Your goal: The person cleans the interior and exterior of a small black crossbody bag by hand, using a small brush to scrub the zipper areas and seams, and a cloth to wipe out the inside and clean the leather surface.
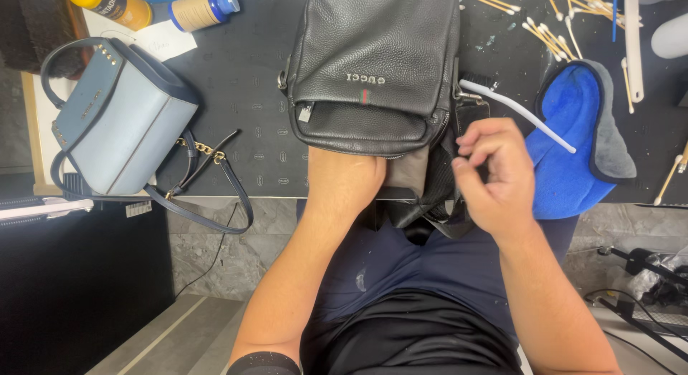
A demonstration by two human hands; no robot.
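Left hand [344, 181] was buried inside the soft black leather bag [376, 59] at the tabletop [244, 95] edge, grip hidden; right hand [494, 178], fingers curled, pinched its floppy strap [469, 113], probably best held there.

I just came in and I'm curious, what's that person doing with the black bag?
A person sits at a dark work mat with a black leather bag lying on it. Their left hand is pushed inside the bag's open end. Their right hand grips a white brush beside the bag, over a blue cloth. A light blue handbag lies to the left, and cotton swabs are scattered behind.
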